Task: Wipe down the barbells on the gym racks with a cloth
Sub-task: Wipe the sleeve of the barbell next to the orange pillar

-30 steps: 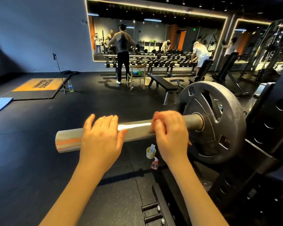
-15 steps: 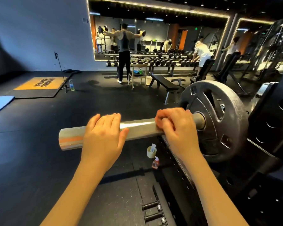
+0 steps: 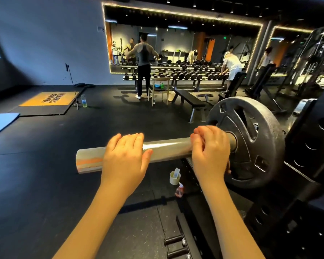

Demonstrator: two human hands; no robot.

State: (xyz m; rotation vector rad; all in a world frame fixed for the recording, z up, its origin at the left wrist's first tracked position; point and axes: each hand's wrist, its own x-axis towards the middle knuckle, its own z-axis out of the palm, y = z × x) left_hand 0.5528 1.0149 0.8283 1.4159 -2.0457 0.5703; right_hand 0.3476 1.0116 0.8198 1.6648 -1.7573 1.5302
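Dark gym floor [image 3: 45, 184], mirror wall behind. The bar [image 3: 166, 148] juts from the rack, carrying a plate [image 3: 251, 143]. The left hand [image 3: 123, 161] lies flat over it near the free end. The right hand [image 3: 210, 152] curls round it beside the plate, with no cloth showing. It looks mid-wipe at the inner end, so the next stroke probably runs outward.

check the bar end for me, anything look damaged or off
Yes: the barbell sleeve carries ragged orange streaks near its free end, beyond the left hand, which look like rust or worn coating. Between there and the right hand by the weight plate it is plain grey metal.
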